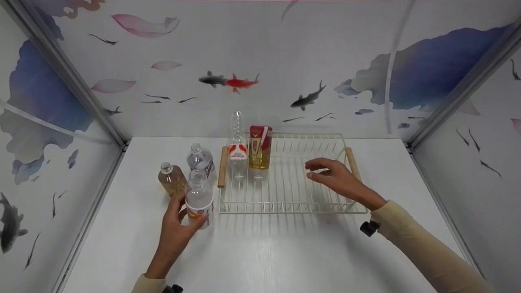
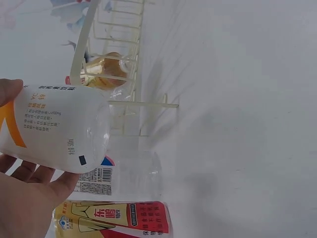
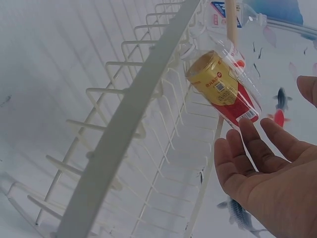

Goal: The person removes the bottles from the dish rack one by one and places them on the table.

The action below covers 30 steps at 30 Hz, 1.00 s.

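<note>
My left hand (image 1: 181, 224) grips a clear, uncapped plastic bottle (image 1: 199, 195) with a white and orange label, left of a white wire rack (image 1: 293, 207). In the left wrist view, that bottle's base (image 2: 101, 134) faces the camera side, clear of the table. My right hand (image 1: 336, 179) hovers over the rack's right part, fingers loosely bent and holding nothing. At the rack's left end stand a tall clear bottle (image 1: 238, 152) with a red and white label and a red-and-gold bottle (image 1: 260, 148), which looks neck-down.
Beyond the left hand stand a gold-brown bottle (image 1: 172, 181) and a clear bottle (image 1: 201, 158) with a dark-printed label. Wooden handles (image 1: 223, 167) edge both rack ends. Printed panels (image 1: 260, 53) enclose the white table (image 1: 252, 260) at the back and sides.
</note>
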Motion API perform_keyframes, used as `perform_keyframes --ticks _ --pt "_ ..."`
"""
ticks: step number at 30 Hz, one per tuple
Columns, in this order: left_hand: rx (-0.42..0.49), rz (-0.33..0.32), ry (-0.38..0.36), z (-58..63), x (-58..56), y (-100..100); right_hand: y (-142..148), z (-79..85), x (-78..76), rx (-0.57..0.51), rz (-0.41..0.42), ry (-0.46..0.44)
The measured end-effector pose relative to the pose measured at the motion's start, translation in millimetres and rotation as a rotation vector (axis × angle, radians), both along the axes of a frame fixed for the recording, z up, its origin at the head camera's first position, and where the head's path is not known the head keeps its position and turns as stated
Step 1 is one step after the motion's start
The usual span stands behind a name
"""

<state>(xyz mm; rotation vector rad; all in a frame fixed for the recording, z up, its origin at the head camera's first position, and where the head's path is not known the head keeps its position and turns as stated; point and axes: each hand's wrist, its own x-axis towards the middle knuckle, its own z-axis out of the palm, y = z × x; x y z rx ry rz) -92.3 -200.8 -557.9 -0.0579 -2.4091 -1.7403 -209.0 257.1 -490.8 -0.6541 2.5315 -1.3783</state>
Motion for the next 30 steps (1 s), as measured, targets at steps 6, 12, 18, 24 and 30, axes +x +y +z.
perform_keyframes --ticks 6,12,18,24,30 --pt "0.023 0.041 -0.028 -7.3 -5.0 1.2 0.4 0.9 -0.1 -0.004 -0.005 -0.01" --pt "0.061 0.052 -0.059 -20.2 -12.3 1.9 1.0 -1.0 -0.1 -0.005 -0.004 -0.008" --pt "0.092 0.059 -0.066 -34.4 -17.0 3.4 2.3 -2.6 -0.2 -0.005 -0.003 -0.019" --pt "0.104 0.06 -0.076 -45.2 -20.8 2.8 2.3 -3.1 0.1 0.007 -0.01 -0.021" --pt "0.072 0.053 -0.077 -55.3 -27.9 1.3 2.3 -3.5 2.1 0.009 -0.005 -0.014"
